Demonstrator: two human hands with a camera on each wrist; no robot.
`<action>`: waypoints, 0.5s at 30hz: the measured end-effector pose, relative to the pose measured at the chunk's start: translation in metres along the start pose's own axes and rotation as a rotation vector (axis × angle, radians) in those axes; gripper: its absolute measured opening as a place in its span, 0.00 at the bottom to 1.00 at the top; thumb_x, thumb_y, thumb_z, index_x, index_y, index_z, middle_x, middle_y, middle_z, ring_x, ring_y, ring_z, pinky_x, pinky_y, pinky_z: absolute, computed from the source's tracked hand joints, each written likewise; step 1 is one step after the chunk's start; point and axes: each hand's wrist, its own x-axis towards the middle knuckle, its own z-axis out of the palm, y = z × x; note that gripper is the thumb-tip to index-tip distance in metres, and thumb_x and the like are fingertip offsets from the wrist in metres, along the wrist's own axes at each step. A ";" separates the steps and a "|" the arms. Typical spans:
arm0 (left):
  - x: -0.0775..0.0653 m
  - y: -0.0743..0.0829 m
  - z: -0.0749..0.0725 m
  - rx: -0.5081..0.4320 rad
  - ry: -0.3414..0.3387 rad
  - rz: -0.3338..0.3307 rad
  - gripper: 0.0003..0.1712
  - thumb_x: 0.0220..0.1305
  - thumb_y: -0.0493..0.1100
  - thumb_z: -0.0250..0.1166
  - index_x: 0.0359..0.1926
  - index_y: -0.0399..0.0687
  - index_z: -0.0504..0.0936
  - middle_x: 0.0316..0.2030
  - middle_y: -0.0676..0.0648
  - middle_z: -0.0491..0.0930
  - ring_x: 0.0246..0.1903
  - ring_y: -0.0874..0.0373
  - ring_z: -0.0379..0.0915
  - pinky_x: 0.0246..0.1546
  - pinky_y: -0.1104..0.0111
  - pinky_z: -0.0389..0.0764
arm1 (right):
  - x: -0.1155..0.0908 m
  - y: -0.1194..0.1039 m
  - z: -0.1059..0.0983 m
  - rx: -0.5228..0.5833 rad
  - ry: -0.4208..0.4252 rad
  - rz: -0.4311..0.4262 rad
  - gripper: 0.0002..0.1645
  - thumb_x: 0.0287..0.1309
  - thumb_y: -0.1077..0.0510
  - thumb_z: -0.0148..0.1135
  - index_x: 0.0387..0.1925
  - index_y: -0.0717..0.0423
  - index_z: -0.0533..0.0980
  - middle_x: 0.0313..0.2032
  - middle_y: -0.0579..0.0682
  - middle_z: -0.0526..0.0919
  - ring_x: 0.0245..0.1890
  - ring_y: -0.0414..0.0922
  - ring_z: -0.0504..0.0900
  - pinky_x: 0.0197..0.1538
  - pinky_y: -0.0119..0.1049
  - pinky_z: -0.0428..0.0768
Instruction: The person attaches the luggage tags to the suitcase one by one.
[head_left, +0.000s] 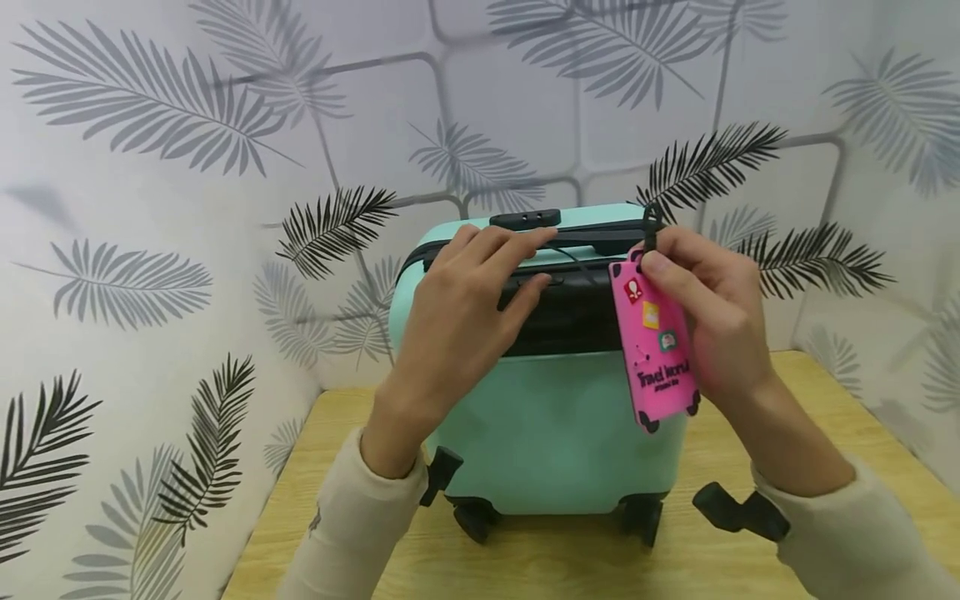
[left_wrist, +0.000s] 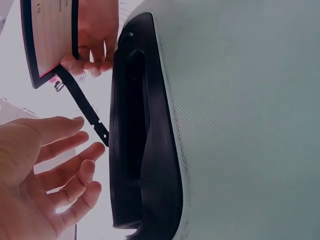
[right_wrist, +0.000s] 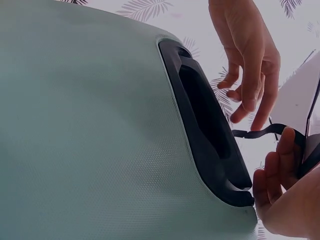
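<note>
One pink luggage tag (head_left: 660,354): hangs at a slight tilt before the suitcase's upper right front, small coloured stickers and "Travel World" facing me; my left wrist view shows its lined card side.
Right hand (head_left: 716,317): thumb and fingers pinch the tag at its top, right by a small black loop (head_left: 652,218).
Left hand (head_left: 472,308): fingers spread and loosely bent, my thumb apart from them, in front of the suitcase's top edge.
Black strap (left_wrist: 82,102): reaches from the tag toward my left fingertips, notched near its far end; I cannot tell whether a fingertip touches it.
Mint suitcase (head_left: 555,433): upright on dark wheels (head_left: 642,518), with a black panel (head_left: 573,325) across its upper front and a black lock (head_left: 525,220) on top.
Wooden table (head_left: 337,450): under the wheels.
Leaf-print wall (head_left: 135,208): behind everything.
Pale sleeves (head_left: 352,517): down to my wrists.
</note>
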 end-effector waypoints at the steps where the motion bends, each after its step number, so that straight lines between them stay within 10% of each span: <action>1: 0.001 0.000 0.001 0.010 -0.005 0.004 0.21 0.71 0.42 0.69 0.64 0.48 0.83 0.47 0.48 0.85 0.44 0.53 0.73 0.43 0.64 0.76 | 0.001 0.000 0.000 0.004 -0.006 0.003 0.12 0.70 0.65 0.52 0.29 0.66 0.75 0.21 0.52 0.75 0.15 0.44 0.74 0.16 0.30 0.73; 15: 0.015 0.003 0.012 -0.012 -0.004 0.035 0.11 0.71 0.42 0.69 0.52 0.48 0.89 0.45 0.50 0.86 0.47 0.54 0.76 0.49 0.66 0.78 | 0.019 -0.005 -0.004 0.102 -0.056 0.044 0.13 0.72 0.63 0.50 0.29 0.64 0.73 0.24 0.52 0.72 0.18 0.45 0.75 0.20 0.31 0.76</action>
